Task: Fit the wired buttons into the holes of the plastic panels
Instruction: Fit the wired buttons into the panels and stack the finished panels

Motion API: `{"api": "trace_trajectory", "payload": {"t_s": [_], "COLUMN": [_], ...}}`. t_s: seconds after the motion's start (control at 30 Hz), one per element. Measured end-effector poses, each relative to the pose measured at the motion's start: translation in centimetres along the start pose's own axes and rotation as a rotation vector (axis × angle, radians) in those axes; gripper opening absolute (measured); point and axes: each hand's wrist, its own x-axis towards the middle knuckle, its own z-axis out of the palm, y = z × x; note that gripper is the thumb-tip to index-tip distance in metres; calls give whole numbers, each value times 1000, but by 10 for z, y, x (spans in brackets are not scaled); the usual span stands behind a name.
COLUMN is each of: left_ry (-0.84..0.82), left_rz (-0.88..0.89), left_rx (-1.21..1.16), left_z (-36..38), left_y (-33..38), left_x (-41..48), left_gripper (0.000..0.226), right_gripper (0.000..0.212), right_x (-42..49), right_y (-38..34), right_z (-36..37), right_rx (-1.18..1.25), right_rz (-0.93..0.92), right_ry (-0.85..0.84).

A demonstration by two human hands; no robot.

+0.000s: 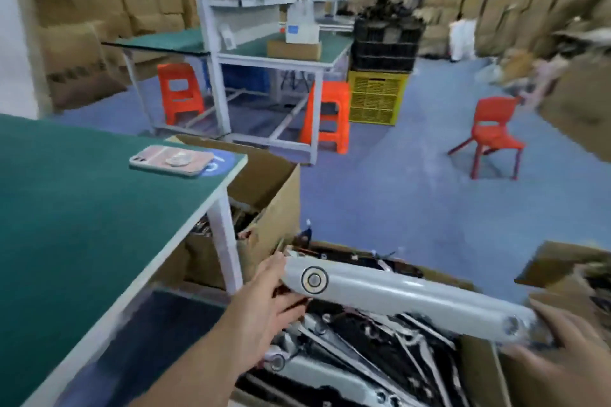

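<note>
A long pale grey plastic panel (406, 299) lies across the open top of a cardboard box (479, 367), held at both ends. A round button with a metal ring (314, 280) sits in the hole near its left end. A second round fitting (513, 324) shows near its right end. My left hand (267, 314) grips the left end from below. My right hand (558, 340) holds the right end. Inside the box lie several more grey panels (317, 370) with wires.
A green-topped workbench (82, 218) stands to my left with a phone (172, 160) near its corner. Another open cardboard box (264, 195) sits beside the bench leg. Farther off are orange stools (327, 116), a red chair (492, 132), stacked crates (378, 97) and a blue floor.
</note>
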Motion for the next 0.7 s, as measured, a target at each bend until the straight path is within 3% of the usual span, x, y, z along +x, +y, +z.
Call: {"api": "trace_trajectory", "payload": {"t_s": [0.1, 0.2, 0.27, 0.37, 0.5, 0.63, 0.7], "left_ry": [22, 249, 324, 364, 247, 232, 178], "left_rz": [-89, -109, -109, -91, -134, 10, 145], "left_rx": [59, 94, 142, 133, -99, -155, -156], "left_z": [9, -10, -28, -64, -116, -150, -173], "left_y": [-17, -29, -37, -44, -28, 21, 47], "left_x": [32, 45, 33, 0, -51, -133, -184], "left_gripper": [66, 70, 63, 61, 54, 44, 59], "right_gripper": [90, 106, 104, 101, 96, 87, 85], "right_x": [-17, -21, -27, -40, -33, -5, -2], "right_y": [2, -9, -23, -47, -87, -176, -242], "right_z": [9, 36, 68, 113, 129, 111, 102], "right_rx": [-135, -331, -357, -383, -373, -318, -188], "right_rz": [110, 264, 274, 154, 87, -154, -347], "right_ry": [-56, -279, -394, -458, -530, -365, -287]}}
